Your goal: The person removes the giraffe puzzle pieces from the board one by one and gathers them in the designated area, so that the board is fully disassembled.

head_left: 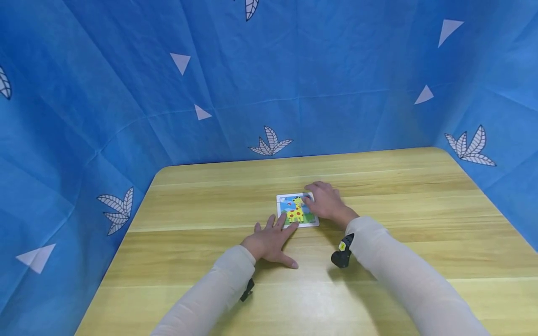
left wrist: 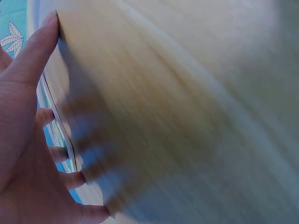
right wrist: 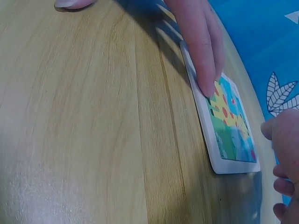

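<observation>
A small square giraffe picture board [head_left: 296,214] with a white border lies flat on the wooden table, like a little jigsaw puzzle in its frame. At its near left edge is my left hand [head_left: 269,242], fingers spread; in the right wrist view, its fingertips [right wrist: 205,88] touch the border. The left thumb stretches away over the table. My right hand [head_left: 328,200] is at the far right corner, its thumb over the picture and its other fingers loosely bent beyond it. Part of that corner is hidden by the hand.
The wooden table [head_left: 189,261] extends around both arms. Blue cloth [head_left: 336,70] with white leaf and triangle prints hangs behind it and at both sides. A black wrist device [head_left: 342,252] sits at the right cuff, another [head_left: 247,290] at the left.
</observation>
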Available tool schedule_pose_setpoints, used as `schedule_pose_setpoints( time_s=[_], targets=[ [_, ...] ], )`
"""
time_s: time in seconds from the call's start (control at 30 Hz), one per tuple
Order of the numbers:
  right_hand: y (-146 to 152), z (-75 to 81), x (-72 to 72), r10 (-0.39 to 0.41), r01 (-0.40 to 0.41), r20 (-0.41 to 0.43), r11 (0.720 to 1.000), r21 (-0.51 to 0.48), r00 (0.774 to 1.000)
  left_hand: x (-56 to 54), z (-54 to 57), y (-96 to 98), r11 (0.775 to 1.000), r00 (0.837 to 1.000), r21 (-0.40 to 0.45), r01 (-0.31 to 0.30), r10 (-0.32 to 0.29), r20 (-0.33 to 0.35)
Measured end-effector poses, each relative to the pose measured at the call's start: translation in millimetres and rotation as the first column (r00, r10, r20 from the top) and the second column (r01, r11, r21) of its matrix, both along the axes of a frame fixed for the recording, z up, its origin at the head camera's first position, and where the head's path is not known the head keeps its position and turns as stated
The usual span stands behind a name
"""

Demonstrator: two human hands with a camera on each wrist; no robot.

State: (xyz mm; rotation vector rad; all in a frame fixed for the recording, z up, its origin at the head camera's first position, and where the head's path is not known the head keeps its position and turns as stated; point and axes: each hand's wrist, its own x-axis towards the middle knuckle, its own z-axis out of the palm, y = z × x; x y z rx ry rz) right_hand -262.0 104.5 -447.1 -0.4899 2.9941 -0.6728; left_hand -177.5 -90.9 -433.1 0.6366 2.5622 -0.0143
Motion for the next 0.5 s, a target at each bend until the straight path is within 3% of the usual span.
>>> schedule_pose_setpoints(
  time_s=[0.5],
  targets=[
    [-17, 0.4, -0.2, 0.164, -0.165, -0.023, 0.979, -0.118, 0.986, 0.8, -0.3, -0.8, 1.000, 1.000, 0.012, 0.000, 0.000, 0.001]
  ],
)
